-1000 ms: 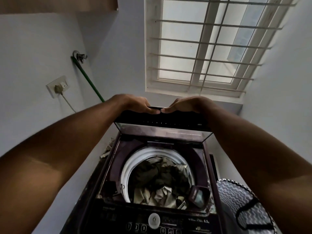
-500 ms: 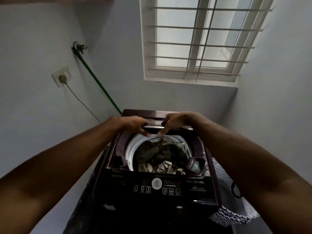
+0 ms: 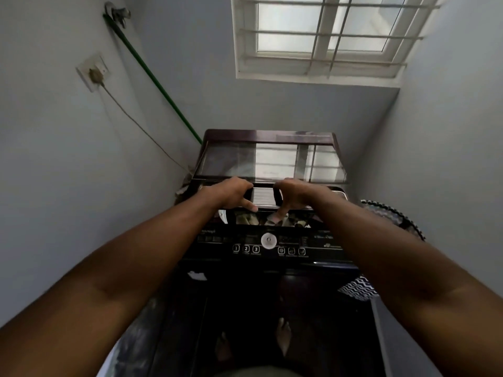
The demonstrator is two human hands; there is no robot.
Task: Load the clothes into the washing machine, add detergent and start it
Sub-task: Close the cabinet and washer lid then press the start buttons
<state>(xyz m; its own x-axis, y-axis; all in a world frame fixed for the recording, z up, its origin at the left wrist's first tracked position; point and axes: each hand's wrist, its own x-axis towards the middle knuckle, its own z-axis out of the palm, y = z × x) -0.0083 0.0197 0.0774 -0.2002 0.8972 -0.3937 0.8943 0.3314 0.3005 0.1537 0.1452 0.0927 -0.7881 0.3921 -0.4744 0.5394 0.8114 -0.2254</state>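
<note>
A dark top-loading washing machine [image 3: 266, 270] stands against the back wall. Its folding glass lid [image 3: 272, 164] is nearly down over the tub. My left hand [image 3: 231, 195] and my right hand [image 3: 294, 197] both grip the lid's front edge, side by side, fingers curled over it. Through the narrow gap under the lid a strip of clothes [image 3: 272, 219] shows in the drum. The control panel [image 3: 269, 244], with a round white button and small numbered keys, lies just in front of my hands.
A patterned laundry basket [image 3: 392, 216] sits to the right of the machine. A green hose [image 3: 152, 77] and a plugged wall socket [image 3: 94, 72] with its cord are on the left wall. A barred window [image 3: 326, 36] is above. My bare feet [image 3: 283, 338] show below.
Both hands have brought the lid down from upright to almost flat over the tub. The view has dropped, and the clothes are now mostly covered.
</note>
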